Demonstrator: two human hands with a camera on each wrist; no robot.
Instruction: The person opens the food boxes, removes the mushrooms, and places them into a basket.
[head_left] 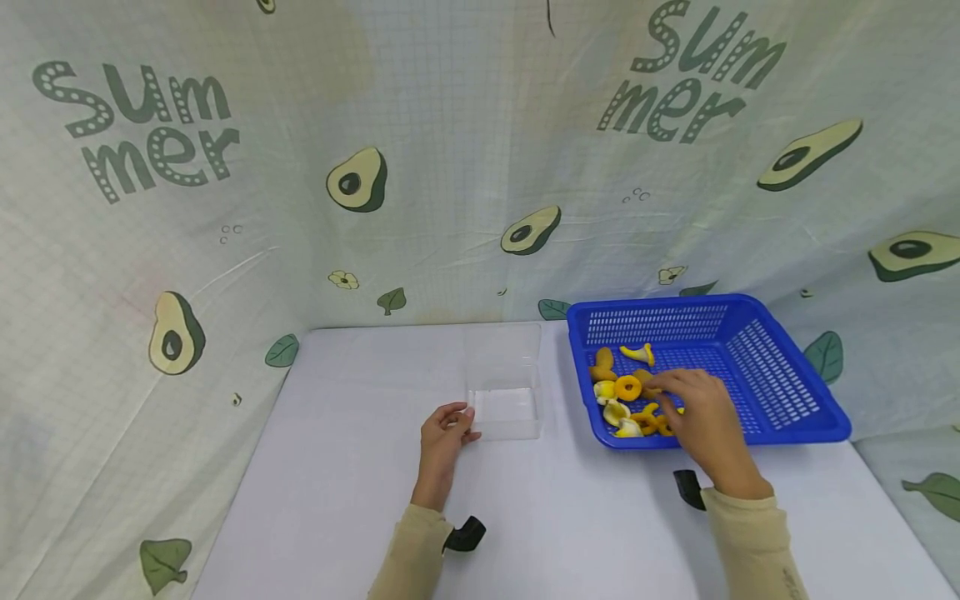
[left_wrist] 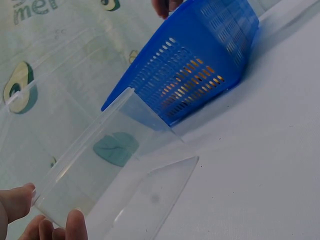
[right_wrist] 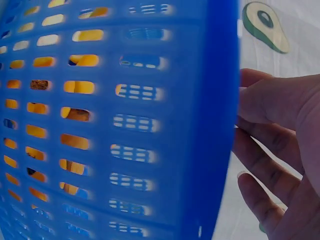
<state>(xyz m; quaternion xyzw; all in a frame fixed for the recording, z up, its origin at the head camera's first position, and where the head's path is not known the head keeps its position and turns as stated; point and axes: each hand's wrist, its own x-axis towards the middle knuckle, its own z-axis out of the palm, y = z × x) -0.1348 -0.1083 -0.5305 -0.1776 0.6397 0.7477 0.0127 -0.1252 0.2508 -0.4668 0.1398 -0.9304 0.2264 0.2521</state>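
A clear plastic box (head_left: 506, 408) with its hinged lid (head_left: 502, 343) raised lies on the white table. My left hand (head_left: 444, 437) pinches its left side, thumb and fingers at the edge (left_wrist: 37, 202). My right hand (head_left: 697, 414) reaches over the near rim of a blue slotted basket (head_left: 776, 396), fingers bent down and thumb apart from the index finger. Its fingertips are right at small yellow and brown pieces, among them a yellow ring (head_left: 627, 387), a trumpet-shaped piece (head_left: 639, 354) and a brown lumpy piece (head_left: 602, 372). In the right wrist view the basket's rim hides the fingertips.
The basket stands at the table's right rear, its pieces gathered at the left end. A printed cloth (head_left: 442, 183) with avocados hangs behind the table (head_left: 360, 500). Black wrist mounts (head_left: 465, 534) jut from both sleeves.
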